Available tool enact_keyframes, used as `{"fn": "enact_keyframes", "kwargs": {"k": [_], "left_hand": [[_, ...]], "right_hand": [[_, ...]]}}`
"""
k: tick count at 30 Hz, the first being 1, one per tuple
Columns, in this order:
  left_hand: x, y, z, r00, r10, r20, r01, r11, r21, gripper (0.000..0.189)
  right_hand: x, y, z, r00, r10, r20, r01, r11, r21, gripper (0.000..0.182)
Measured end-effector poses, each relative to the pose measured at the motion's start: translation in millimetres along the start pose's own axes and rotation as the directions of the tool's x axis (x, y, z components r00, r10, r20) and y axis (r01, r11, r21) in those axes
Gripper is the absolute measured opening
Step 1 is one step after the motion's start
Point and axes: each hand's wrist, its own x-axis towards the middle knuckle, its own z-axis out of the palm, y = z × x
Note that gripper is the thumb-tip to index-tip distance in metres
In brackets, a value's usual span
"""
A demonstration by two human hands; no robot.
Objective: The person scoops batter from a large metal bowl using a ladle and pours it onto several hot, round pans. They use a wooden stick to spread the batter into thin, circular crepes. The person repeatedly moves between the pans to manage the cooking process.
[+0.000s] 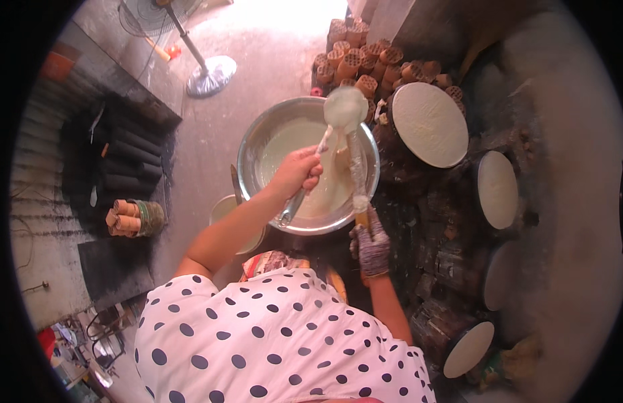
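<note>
In front of me stands a wide metal basin (246, 171) holding pale, milky batter (286, 146). My bare left hand (301, 171) grips the handle of a ladle (345, 108), whose batter-coated bowl is over the basin's far right part. The handle's metal end points back towards me. My right hand (372, 244), in a knitted glove, is closed on the yellowish handle of a long, plastic-wrapped tool (357, 166). This tool reaches up to the ladle's bowl; its far end is hidden there. Whether the two touch, I cannot tell. A wooden paddle-like piece (343, 158) shows beside it in the basin.
Several round pans with white sheets (429, 125) line the dark stoves at the right. Perforated clay-coloured briquettes (351, 63) are piled beyond the basin. A pail (223, 207) stands behind my left forearm. A standing fan (190, 45) and a bundle of briquettes (125, 219) are at the left.
</note>
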Motion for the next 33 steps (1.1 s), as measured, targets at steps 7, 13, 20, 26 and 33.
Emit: {"fn": "enact_keyframes", "kwargs": {"k": [7,13,20,26,33], "left_hand": [[-3,75,-22,0.996,0.022,0.084,-0.036,0.985,0.168,0.033],[21,16,-6,0.900,-0.399,0.179,0.437,0.813,-0.384,0.019],[34,-86,115,0.796,-0.511,0.324,0.539,0.842,0.005,0.033],[67,-182,280,0.769,-0.477,0.426,0.250,0.838,0.486,0.034],[165,-333,554,0.210,-0.908,0.363,0.919,0.310,0.243,0.033]], "right_hand": [[24,-26,-40,0.674,-0.734,-0.081,0.555,0.577,-0.599,0.033],[10,58,-54,0.729,-0.684,-0.023,0.307,0.357,-0.882,0.044],[-84,138,-138,0.674,-0.598,-0.434,0.011,0.595,-0.803,0.053],[-146,165,-239,0.455,-0.577,-0.678,-0.157,0.698,-0.699,0.051],[-237,242,-412,0.308,-0.402,-0.862,-0.459,0.731,-0.504,0.053]]}}
